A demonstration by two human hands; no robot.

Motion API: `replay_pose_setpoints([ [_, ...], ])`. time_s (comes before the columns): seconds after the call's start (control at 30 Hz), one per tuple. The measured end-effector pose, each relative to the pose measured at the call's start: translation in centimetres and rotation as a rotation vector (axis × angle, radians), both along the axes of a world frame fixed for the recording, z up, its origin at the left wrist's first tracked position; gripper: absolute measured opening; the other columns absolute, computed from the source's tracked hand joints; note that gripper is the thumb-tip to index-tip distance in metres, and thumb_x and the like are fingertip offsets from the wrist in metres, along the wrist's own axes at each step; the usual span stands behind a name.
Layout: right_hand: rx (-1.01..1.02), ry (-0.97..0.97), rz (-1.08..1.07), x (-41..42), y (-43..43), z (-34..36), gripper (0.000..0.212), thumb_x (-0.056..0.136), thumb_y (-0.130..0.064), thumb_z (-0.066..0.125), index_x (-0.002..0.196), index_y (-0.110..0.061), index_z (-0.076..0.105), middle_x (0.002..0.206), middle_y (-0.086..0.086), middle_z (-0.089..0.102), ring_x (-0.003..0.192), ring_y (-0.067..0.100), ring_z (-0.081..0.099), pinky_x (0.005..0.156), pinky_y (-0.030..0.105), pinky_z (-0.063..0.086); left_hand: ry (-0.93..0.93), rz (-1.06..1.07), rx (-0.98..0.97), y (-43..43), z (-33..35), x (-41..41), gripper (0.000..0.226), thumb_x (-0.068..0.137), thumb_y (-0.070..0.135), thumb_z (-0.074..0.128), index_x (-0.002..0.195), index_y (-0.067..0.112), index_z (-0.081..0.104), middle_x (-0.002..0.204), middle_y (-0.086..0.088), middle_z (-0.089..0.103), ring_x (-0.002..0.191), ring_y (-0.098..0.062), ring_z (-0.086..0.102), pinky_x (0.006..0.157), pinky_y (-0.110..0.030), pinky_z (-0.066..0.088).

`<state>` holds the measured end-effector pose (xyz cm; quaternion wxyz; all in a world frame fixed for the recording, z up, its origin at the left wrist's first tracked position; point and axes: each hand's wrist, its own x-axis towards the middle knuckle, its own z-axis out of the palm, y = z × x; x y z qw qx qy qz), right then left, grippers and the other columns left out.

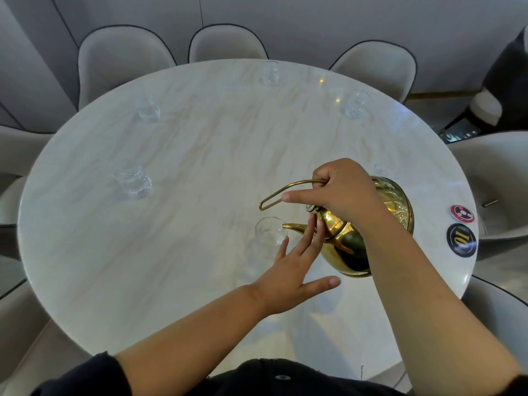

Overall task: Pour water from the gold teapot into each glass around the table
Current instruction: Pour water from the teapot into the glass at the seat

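Dark sleeves (94, 375) framed the bottom edge, and two bare forearms reached out from them over a round, pale marble-patterned table (171, 155); the right hand (347, 192) was clenched around the thin looping handle of a shiny gold metal teapot (347, 244), with its forefinger stretched along the handle; the teapot hung tilted above the table, its curved spout (293, 226) reaching just over the rim of a small clear drinking glass (268, 231) that stood on the table near the person's edge; the left hand (294, 270) was released and spread flat, grasping nothing, its fingers (310, 238) resting against the teapot's neck beside the spout; whether water was already running could not be told; four more clear glasses stood well apart around the far rim, and a further one showed faintly behind the right hand; two round printed coasters (461, 228) lay at the right edge; grey padded chairs (123, 55) ringed the table; to pour well, the tilt likely needed to grow slowly, the spout kept centred over the glass, and the left fingers used only to steady the neck.
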<state>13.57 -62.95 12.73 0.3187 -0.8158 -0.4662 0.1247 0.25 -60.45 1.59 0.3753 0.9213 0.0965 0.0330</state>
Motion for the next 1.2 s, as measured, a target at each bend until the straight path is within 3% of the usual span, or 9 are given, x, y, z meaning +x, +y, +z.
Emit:
replay_pose_setpoints([
  [0.3,-0.012,-0.022,0.009,-0.1,0.0,0.3,0.057,0.058,-0.058,0.078,0.055,-0.009,0.049,0.052,0.006,0.040,0.052,0.018,0.040,0.057,0.032,0.036,0.006,0.008,0.014,-0.1,0.1,0.1,0.084,0.090,0.060,0.034,0.133,0.038,-0.035,0.144,0.017,-0.040,0.127,0.014,-0.020,0.113,-0.036,-0.014],
  [0.77,0.030,0.006,0.013,0.1,-0.2,0.2,0.058,0.057,-0.055,0.080,0.049,-0.014,0.040,0.047,0.001,0.035,0.050,0.017,0.037,0.057,0.033,0.036,0.005,0.009,0.009,-0.1,0.5,0.0,0.083,0.091,0.058,0.034,0.135,0.036,-0.032,0.145,0.016,-0.038,0.135,0.005,-0.014,0.115,-0.040,-0.012],
  [0.97,0.063,0.097,-0.001,0.8,-0.8,-0.2,0.058,0.056,-0.054,0.082,0.047,-0.015,0.040,0.033,-0.007,0.039,0.049,0.017,0.040,0.056,0.032,0.038,0.008,0.001,0.024,-0.2,0.3,0.2,0.081,0.091,0.058,0.033,0.136,0.038,-0.031,0.144,0.017,-0.039,0.132,0.010,-0.018,0.114,-0.038,-0.014],
  [1.2,0.145,0.203,-0.032,1.5,-2.0,-1.0,0.060,0.049,-0.060,0.081,0.047,-0.013,0.043,0.041,-0.005,0.039,0.048,0.017,0.043,0.056,0.032,0.042,0.033,-0.002,0.051,-0.6,0.3,0.6,0.078,0.089,0.062,0.029,0.133,0.041,-0.032,0.146,0.014,-0.038,0.138,0.000,-0.011,0.113,-0.039,-0.014],
])
